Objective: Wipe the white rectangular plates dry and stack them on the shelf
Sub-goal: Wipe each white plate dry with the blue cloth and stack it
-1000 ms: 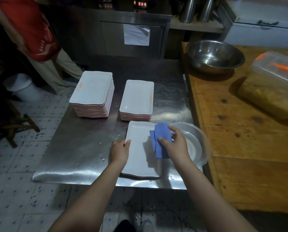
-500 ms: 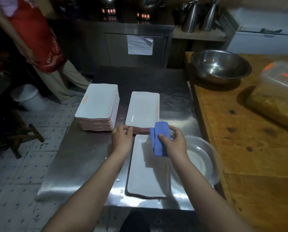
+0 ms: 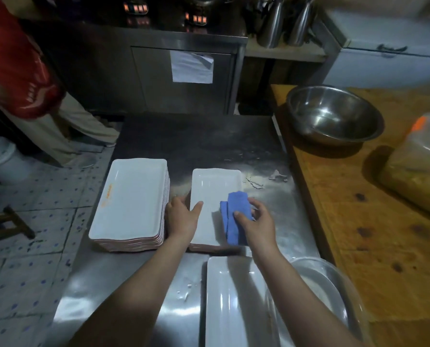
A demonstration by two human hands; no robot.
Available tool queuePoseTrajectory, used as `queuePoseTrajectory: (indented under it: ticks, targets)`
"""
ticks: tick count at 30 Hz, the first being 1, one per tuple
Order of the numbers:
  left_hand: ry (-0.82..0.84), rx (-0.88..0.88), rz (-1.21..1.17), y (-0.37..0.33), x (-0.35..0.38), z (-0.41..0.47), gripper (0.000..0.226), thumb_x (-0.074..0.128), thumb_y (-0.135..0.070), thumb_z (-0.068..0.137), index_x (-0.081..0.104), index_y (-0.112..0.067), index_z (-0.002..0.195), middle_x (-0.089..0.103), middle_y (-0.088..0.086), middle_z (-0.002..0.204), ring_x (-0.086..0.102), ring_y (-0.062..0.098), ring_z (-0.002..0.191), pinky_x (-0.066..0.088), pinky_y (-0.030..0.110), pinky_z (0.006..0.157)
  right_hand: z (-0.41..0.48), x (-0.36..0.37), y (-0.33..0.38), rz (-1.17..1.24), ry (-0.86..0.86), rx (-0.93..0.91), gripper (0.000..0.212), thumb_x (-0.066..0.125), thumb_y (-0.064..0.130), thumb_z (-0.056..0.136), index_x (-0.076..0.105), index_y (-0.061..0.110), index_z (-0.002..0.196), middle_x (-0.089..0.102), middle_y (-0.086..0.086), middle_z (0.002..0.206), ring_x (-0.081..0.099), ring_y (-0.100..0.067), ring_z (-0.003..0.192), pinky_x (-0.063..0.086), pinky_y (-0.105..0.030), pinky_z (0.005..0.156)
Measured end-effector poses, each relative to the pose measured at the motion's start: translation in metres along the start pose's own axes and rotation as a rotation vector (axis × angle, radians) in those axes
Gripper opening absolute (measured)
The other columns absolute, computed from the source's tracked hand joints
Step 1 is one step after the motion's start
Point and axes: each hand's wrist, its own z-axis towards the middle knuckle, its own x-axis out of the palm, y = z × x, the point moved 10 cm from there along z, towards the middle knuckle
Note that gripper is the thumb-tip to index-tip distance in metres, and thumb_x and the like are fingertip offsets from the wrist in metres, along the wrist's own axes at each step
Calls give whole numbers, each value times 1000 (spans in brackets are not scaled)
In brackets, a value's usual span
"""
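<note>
Plate atop the short stack: left hand pinches its left edge to steady it; right hand grips a cloth, pressing it down to dry.

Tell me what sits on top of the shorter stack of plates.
A folded blue cloth, gripped by the right hand, and the thumb of the left hand. The part of the top plate beneath them is hidden.

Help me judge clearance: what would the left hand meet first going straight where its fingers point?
Probably nothing soon: the left hand points up the gap between the tall plate stack and the short plate stack, onto bare steel table. Depth is unclear.
</note>
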Motion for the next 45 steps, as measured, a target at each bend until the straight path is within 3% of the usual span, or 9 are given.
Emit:
queuePoseTrajectory:
  ticks: [3, 7, 15, 19, 30, 33, 39, 43, 45]
  targets:
    - [38, 32, -33, 0, 6, 9, 40, 68, -32, 81, 53, -6, 107, 60, 12, 109, 56, 29, 99, 47, 36, 83, 6, 9, -5, -16, 5, 16, 34, 67, 14, 85, 52, 25, 114, 57, 13, 92, 58, -2, 82, 42, -7, 54]
    - [-25, 112, 13, -8, 1, 11, 16, 64, -22, 84, 57, -9, 90, 54, 7, 100, 53, 25, 82, 37, 28, 67, 11, 12, -9, -15, -8, 42, 32, 66, 16, 86, 51, 30, 109, 56, 14, 92, 58, -3, 83, 41, -12, 54]
    - [-89, 151, 42, -16, -8, 4, 11, 51, -20, 93, 53, -9, 93, 57, 8, 100, 55, 29, 87, 41, 33, 72, 10, 4, -3, 25, -45, 32, 32, 66, 16, 86, 51, 30, 110, 59, 1, 106, 60, -18, 95, 46, -24, 65]
    - [-94, 114, -7, -25, -18, 1, 6, 44, -22, 96, 44, -17, 93, 57, 2, 86, 53, 27, 76, 40, 32, 67, 4, -4, 6, 42, -71, 13, 31, 65, 16, 86, 52, 31, 110, 59, 1, 104, 60, -13, 90, 47, -24, 64]
    - [9, -2, -245, -31, -36, -35, 8, 46, -24, 93, 39, -19, 94, 47, -3, 82, 47, 22, 75, 37, 31, 68, -30, -27, 57, 53, -13, -130, 33, 66, 19, 86, 49, 35, 110, 53, 21, 95, 55, 1, 90, 45, -17, 62]
    - [43, 23, -389, -42, -39, -64, 9, 47, -20, 93, 39, -15, 95, 46, 1, 88, 46, 19, 74, 38, 30, 67, -50, -29, 70, 7, 39, -175, 38, 65, 22, 88, 47, 37, 117, 48, 24, 96, 52, 7, 85, 41, -9, 57]
    - [160, -48, -567, -46, -38, -142, 21, 45, -22, 96, 42, -10, 114, 56, 11, 106, 58, 28, 94, 49, 40, 82, -100, -31, 65, -136, 163, -178, 44, 64, 30, 88, 34, 45, 117, 40, 23, 93, 48, 1, 78, 43, -13, 57]
    - [211, -8, -587, -49, -41, -193, 29, 42, -26, 98, 53, -4, 113, 64, 7, 89, 62, 19, 72, 47, 20, 53, -130, -48, 53, -228, 160, -189, 53, 69, 30, 84, 35, 41, 123, 40, 27, 86, 49, -1, 74, 42, -14, 58]
    - [214, 0, -575, -45, -44, -216, 30, 41, -31, 98, 56, -6, 108, 63, 1, 82, 60, 13, 67, 42, 19, 47, -144, -58, 48, -292, 146, -207, 61, 70, 32, 82, 33, 37, 130, 40, 26, 85, 51, -4, 73, 43, -16, 62]
